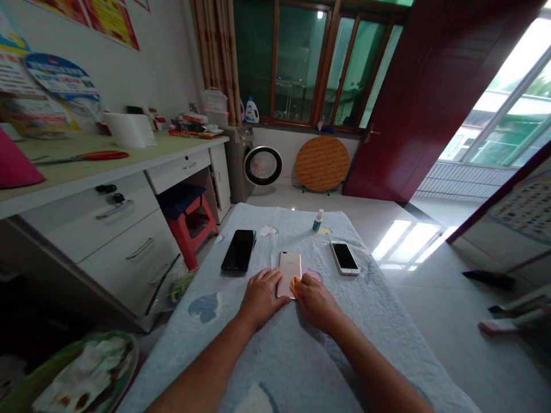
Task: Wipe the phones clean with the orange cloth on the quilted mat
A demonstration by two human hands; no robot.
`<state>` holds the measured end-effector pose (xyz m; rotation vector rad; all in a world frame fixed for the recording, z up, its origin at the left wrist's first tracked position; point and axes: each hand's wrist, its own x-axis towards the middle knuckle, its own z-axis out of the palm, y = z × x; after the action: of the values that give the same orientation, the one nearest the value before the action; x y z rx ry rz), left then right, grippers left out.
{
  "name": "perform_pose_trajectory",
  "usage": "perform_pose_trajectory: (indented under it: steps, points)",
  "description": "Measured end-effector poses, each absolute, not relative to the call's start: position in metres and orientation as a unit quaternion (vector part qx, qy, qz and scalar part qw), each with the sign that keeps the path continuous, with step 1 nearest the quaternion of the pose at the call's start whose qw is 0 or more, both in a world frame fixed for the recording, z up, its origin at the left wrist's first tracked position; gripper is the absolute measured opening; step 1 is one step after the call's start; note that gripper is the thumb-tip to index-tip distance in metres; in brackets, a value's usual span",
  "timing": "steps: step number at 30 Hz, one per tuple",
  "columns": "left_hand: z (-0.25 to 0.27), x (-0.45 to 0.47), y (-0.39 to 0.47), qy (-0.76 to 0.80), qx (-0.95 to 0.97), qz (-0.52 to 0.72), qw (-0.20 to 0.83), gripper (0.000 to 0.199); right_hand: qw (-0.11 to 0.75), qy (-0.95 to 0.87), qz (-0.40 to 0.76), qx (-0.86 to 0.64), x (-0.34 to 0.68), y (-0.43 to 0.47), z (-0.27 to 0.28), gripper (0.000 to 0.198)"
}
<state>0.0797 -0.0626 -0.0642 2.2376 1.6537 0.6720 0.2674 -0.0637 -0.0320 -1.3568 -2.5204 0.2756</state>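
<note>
A pink smartphone lies back side up on the cloth-covered table. My left hand steadies it, fingers along its left edge and thumb at the bottom edge. An orange cloth is bunched in the closed fingers of my right hand and presses on the phone's lower right part. To the left lies a larger black smartphone, screen up. A white smartphone with a dark screen rests to the right. Behind them stands a small spray bottle with a blue label.
A pale blue patterned cloth covers the table. On the left are a white desk and a red stool. A waste bin sits at lower left. A washing machine with its door open is at the back.
</note>
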Motion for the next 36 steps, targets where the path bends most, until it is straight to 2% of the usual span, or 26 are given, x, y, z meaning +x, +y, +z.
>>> perform_pose_trajectory:
  steps: [7,10,12,15,22,26,29,33,36]
  points:
    - [-0.065,0.08,-0.062,0.574,0.774,0.233,0.134,0.063,0.174,-0.872,0.163,-0.428,0.28,-0.057,-0.033,0.019]
    - [-0.065,0.08,-0.062,0.574,0.774,0.23,0.137,0.064,0.247,-0.831,0.151,-0.475,0.288,-0.047,-0.043,0.016]
    - [-0.064,0.08,-0.062,0.574,0.774,0.229,0.137,0.064,0.288,-0.79,0.136,-0.523,0.293,-0.039,-0.051,0.021]
    - [-0.063,0.08,-0.062,0.574,0.775,0.226,0.14,0.065,0.315,-0.75,0.097,-0.574,0.299,-0.029,-0.058,0.02]
    - [-0.061,0.081,-0.061,0.574,0.775,0.225,0.14,0.064,0.336,-0.717,0.027,-0.61,0.302,-0.02,-0.06,0.008]
    - [-0.061,0.082,-0.062,0.578,0.771,0.231,0.136,0.06,0.256,-0.718,0.008,-0.647,0.297,-0.02,-0.056,0.012]
    - [-0.059,0.083,-0.063,0.585,0.766,0.234,0.131,0.059,0.205,-0.719,-0.019,-0.664,0.296,-0.023,-0.052,0.025]
    - [-0.055,0.083,-0.065,0.585,0.766,0.233,0.126,0.058,0.247,-0.7,-0.057,-0.668,0.296,-0.032,-0.046,0.037]
    - [-0.054,0.084,-0.066,0.581,0.77,0.234,0.124,0.057,0.306,-0.723,-0.069,-0.615,0.29,-0.041,-0.041,0.032]
